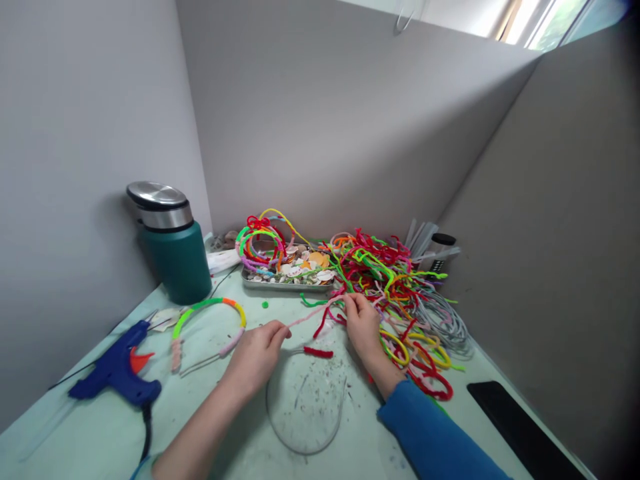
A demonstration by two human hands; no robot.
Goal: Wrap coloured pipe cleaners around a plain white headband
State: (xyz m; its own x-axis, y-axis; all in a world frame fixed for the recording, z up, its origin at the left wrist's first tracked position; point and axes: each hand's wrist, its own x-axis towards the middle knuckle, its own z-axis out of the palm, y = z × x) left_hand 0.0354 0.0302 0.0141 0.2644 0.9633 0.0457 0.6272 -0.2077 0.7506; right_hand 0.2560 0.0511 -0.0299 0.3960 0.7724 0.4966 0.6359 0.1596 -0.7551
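Observation:
A pale pink pipe cleaner (316, 312) is stretched between my two hands above the table. My left hand (259, 350) pinches its left end between thumb and fingertips. Its other end is pinched by my right hand (361, 323), beside the pile of pipe cleaners. Below them, a thin grey wire headband (306, 453) lies curved on the table, and a short red wrapped piece (318, 353) sits at its upper end. To the left lies a second headband (204, 303), partly wrapped in green, orange, yellow, lilac and pink, with a bare wire end.
A blue glue gun (117, 365) lies at left, near a teal bottle (175, 257). Behind my hands stands a metal tray (287, 287) holding felt scraps and wrapped rings. Tangled pipe cleaners (380, 267), grey wire bundles (445, 323) and a black phone-like slab (520, 427) occupy the right.

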